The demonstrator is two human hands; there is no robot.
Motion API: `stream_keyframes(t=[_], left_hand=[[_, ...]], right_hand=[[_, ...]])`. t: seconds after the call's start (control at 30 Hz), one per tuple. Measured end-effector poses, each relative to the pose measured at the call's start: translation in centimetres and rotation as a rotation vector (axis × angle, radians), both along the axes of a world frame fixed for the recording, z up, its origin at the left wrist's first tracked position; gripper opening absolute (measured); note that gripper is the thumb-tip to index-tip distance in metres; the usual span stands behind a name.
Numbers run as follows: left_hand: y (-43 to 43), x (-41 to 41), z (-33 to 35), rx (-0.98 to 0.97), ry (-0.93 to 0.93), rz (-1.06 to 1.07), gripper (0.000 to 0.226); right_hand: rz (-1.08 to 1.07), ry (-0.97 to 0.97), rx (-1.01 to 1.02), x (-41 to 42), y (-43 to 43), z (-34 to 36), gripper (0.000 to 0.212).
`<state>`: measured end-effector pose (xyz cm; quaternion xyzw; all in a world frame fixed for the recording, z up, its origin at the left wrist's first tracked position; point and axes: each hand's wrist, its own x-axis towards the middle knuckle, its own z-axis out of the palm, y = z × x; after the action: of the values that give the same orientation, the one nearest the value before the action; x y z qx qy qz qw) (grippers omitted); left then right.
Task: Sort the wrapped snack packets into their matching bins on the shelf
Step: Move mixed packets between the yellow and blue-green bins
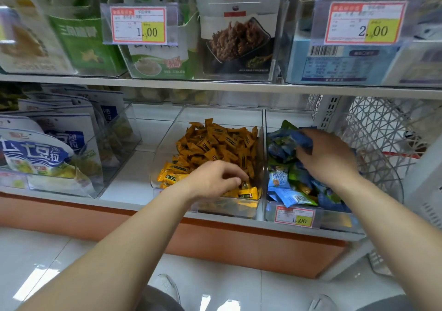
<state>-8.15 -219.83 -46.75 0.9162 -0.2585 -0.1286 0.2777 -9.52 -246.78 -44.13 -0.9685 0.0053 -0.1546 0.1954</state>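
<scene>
- Head view: shop shelving, white metal shelf boards [134, 186] over an orange-brown base panel [239, 243]; pale glossy tiled floor [47, 251] below.
- Lower shelf: middle clear plastic bin [167, 141] heaped with orange and yellow wrapped snack packets [215, 143]; touching it on the right, a second clear plastic bin [334, 221] of blue and green wrapped snack packets [291, 191].
- Left hand [215, 179] is down at the front of the middle bin, fingers curled onto the yellow packets; cannot tell whether it has hold of one.
- Right hand [327, 160] is over the second bin, fingers closed round a dark blue wrapped packet [302, 139] lifted above the pile.
- White wire-mesh basket [382, 129] stands just right of the bins.
- Left of the bins: white-and-blue snack pouches [35, 152] in a clear tray.
- Writing: red-bordered price tag [138, 24] on the upper shelf reads "1.00"; larger upper tag [366, 22] reads "2.00"; small tag [294, 218] on the second bin's front reads "1.00". Other print is too blurred to read.
</scene>
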Motion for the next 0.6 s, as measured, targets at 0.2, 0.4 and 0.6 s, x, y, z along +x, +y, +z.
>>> stream_keyframes(t=[0.2, 0.4, 0.6], left_hand=[[1.1, 1.8, -1.0, 0.264, -0.111, 0.092, 0.027], [1.2, 2.7, -0.9, 0.313, -0.302, 0.204, 0.022], [2.5, 3.5, -0.4, 0.232, -0.512, 0.471, 0.014]], right_hand=[[0.009, 0.296, -0.253, 0.9, 0.3, -0.5, 0.053], [0.166, -0.042, -0.217, 0.0, 3.4, 0.9, 0.055], [0.575, 0.009, -0.304, -1.6, 8.7, -0.9, 0.039]])
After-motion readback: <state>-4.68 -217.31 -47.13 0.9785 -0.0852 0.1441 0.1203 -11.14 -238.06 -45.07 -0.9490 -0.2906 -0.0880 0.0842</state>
